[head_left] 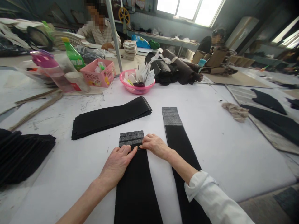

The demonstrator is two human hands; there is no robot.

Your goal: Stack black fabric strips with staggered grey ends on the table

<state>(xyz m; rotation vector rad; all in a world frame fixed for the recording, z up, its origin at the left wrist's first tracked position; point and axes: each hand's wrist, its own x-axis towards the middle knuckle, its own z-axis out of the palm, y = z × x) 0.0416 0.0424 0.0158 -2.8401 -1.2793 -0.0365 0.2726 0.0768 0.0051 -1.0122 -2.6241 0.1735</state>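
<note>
Long black strips of sheet material (137, 189) lie overlapped in front of me, their rough grey ends (131, 137) stepped one behind another at the far end. My left hand (118, 163) is closed, with thumb and fingers pressed on the left side of the top strip's far edge. At the right side of that same edge, my right hand (155, 145) pinches it, the fingertips of both hands nearly touching. Further right, a second row of black strips (187, 155) shows many narrow grey ends. A stack of black strips (111, 118) lies beyond my left hand.
More black pieces (25, 155) are piled at the left. Along the back of the white table (198, 102) stand a pink basket (137, 90), a pink box (99, 74) and a green bottle (72, 54). A crumpled cloth (235, 112) lies right. Two people are at work beyond.
</note>
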